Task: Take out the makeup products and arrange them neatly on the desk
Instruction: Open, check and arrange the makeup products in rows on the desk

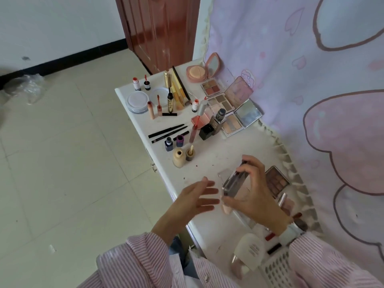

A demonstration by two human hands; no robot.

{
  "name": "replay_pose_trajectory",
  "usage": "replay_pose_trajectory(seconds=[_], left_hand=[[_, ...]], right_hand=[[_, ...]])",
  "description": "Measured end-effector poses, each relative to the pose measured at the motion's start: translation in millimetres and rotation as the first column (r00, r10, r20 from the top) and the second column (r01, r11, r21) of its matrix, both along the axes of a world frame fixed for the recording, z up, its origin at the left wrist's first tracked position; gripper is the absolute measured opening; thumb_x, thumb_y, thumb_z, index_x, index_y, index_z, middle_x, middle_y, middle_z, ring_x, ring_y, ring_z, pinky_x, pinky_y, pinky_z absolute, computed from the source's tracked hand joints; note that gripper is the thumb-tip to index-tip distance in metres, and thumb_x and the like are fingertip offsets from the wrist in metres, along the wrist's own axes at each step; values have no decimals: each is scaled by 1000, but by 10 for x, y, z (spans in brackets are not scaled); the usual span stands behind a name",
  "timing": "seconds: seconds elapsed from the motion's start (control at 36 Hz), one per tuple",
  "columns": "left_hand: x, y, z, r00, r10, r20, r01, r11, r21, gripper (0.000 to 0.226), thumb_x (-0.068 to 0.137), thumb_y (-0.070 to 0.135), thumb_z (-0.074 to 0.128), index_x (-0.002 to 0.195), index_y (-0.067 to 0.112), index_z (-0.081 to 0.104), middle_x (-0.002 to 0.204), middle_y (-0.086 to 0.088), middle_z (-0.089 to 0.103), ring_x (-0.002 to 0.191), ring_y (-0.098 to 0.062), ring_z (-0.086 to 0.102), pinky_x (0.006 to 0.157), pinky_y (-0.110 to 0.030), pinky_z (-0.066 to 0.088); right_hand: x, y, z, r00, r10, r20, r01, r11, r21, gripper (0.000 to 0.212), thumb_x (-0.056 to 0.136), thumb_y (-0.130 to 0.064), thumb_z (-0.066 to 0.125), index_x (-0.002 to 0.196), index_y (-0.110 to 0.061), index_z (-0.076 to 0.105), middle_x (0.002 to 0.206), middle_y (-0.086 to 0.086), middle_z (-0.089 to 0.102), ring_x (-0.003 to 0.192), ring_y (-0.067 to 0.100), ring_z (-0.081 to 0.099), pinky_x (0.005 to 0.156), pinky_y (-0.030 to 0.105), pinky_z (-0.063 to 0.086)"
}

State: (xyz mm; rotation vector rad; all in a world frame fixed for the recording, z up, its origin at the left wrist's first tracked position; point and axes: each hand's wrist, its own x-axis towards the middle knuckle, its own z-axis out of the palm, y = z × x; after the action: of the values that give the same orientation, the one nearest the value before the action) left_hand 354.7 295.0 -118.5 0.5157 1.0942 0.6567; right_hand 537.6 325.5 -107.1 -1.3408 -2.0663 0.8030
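Observation:
My right hand (252, 190) grips a dark, shiny rectangular palette case (233, 182) by its edges, tilted above the white desk (218, 159). My left hand (195, 199) hovers just left of it with fingers straight, holding nothing. An open brown eyeshadow palette (277, 180) lies on the desk behind my right hand. Farther back stand several lipsticks, nail polish bottles (168, 144), black eyeliner pencils (167, 130), a beige foundation bottle (178, 157), open eyeshadow palettes (223, 100) and a pink powder compact (197, 73).
A white perforated basket (276, 269) sits at the desk's near right corner with a white tube (250, 253) beside it and several small lipsticks nearby. A pink cartoon curtain (311, 80) hangs along the right. A brown door (160, 28) stands behind; tiled floor lies to the left.

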Motion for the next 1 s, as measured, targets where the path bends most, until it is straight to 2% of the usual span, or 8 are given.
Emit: replay_pose_trajectory(seconds=[0.14,0.25,0.39,0.61,0.69,0.78,0.92,1.0], left_hand=[[87,-19,24,971,-141,195,146,989,-12,60,85,57,45,124,13,56,109,-8,63,100,-28,63,95,-40,49],[106,-38,-5,984,-128,121,124,991,40,47,81,42,63,118,12,61,85,-5,54,77,-16,55,80,-29,49],[-7,-2,-20,981,-192,-22,193,973,127,30,86,23,63,114,13,63,95,-3,64,83,-14,59,78,-23,50],[130,109,58,978,201,63,-204,978,51,62,74,47,57,122,10,45,104,-8,58,95,-20,59,74,-29,50],[239,107,85,985,156,69,-157,988,10,69,72,50,59,128,15,41,118,-12,55,107,-25,58,85,-38,54],[324,96,79,973,214,87,-213,977,-20,68,72,43,66,130,19,40,120,-10,57,105,-28,61,86,-44,54],[377,78,55,974,228,11,-228,973,26,47,82,29,67,124,21,46,118,-3,59,105,-23,61,84,-40,55],[355,82,55,975,221,-13,-220,973,77,39,81,24,69,115,26,49,117,-3,60,104,-21,62,82,-35,56]], right_hand=[[-68,-234,-69,995,93,19,-94,994,47,69,62,-47,73,115,-19,38,135,2,25,127,12,29,102,9,28],[-5,-251,-49,995,85,58,-86,996,19,54,70,-45,67,113,-24,42,135,-3,29,125,11,30,104,12,26],[128,-151,-31,979,115,170,-132,987,91,32,89,-33,48,115,-16,49,112,-4,48,105,9,43,92,21,38],[142,-240,11,999,-40,33,36,992,123,29,92,-41,46,97,-13,52,94,1,50,84,5,47,76,10,43],[106,-291,60,996,-84,13,83,994,66,28,86,-33,53,92,-6,58,90,-1,53,76,6,50,67,11,46],[75,-297,97,998,-34,56,38,997,-69,29,88,-38,43,97,-16,61,87,-15,56,73,3,54,62,15,46],[65,-181,176,991,31,126,4,964,-267,46,84,-48,38,112,-23,65,92,-14,60,78,6,60,73,27,53],[99,-126,249,985,103,139,-50,939,-341,32,87,-32,50,113,-22,65,94,-13,60,84,9,62,81,31,52]])
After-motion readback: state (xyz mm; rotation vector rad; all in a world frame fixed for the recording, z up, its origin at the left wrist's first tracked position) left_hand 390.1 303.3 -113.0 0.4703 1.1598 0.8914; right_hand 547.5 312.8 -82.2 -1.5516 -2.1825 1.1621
